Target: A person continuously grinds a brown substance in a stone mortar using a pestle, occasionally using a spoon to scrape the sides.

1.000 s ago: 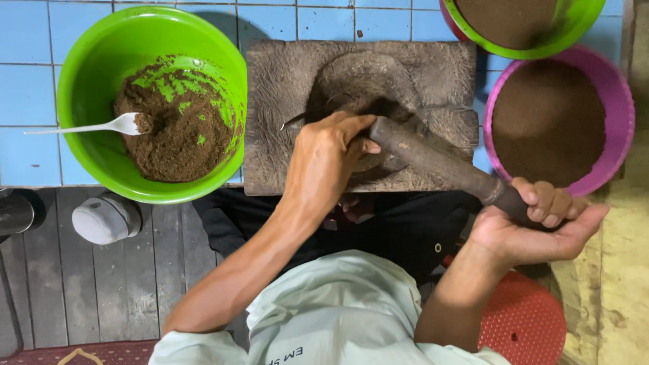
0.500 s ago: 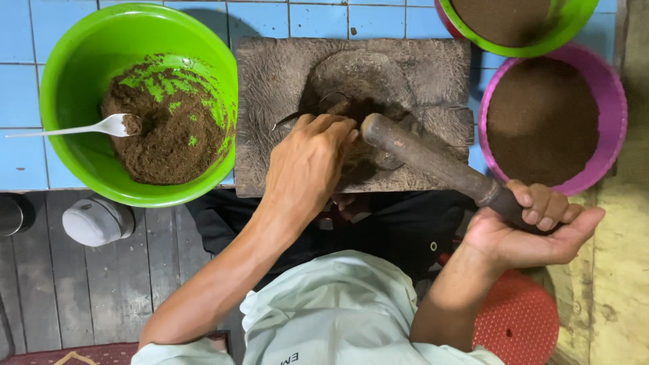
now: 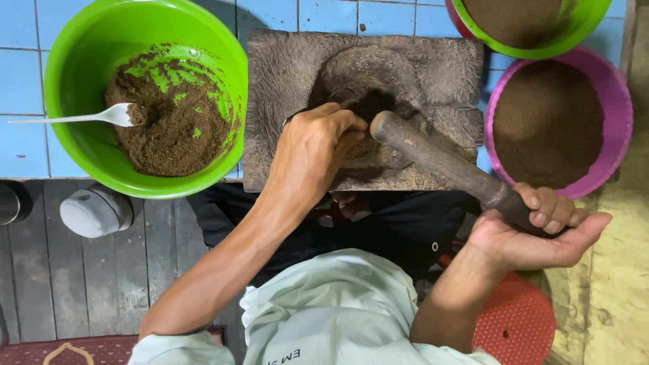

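Observation:
A worn wooden grinding block (image 3: 284, 74) lies on the blue tiles, with dark brown powder (image 3: 370, 105) in its hollow. My left hand (image 3: 312, 152) rests on the block with its fingers curled into the hollow. It seems to grip a small metal spoon (image 3: 340, 92), of which only a curved rim and a thin end show. My right hand (image 3: 544, 226) is closed, palm up, around the handle of a long wooden pestle (image 3: 433, 159). The pestle's rounded head lies at the hollow's edge, right beside my left fingers.
A green bowl (image 3: 74, 54) at left holds brown powder with green flecks and a white spoon (image 3: 74, 118). A pink bowl (image 3: 612, 88) and another green bowl (image 3: 520, 46) of brown powder stand at right. A white cap (image 3: 94, 211) lies on the wooden floor, and a red stool (image 3: 517, 324) is under my right arm.
My left hand has slid a little further into the hollow. The pestle's head has come closer to the fingers. My right hand keeps its hold on the handle.

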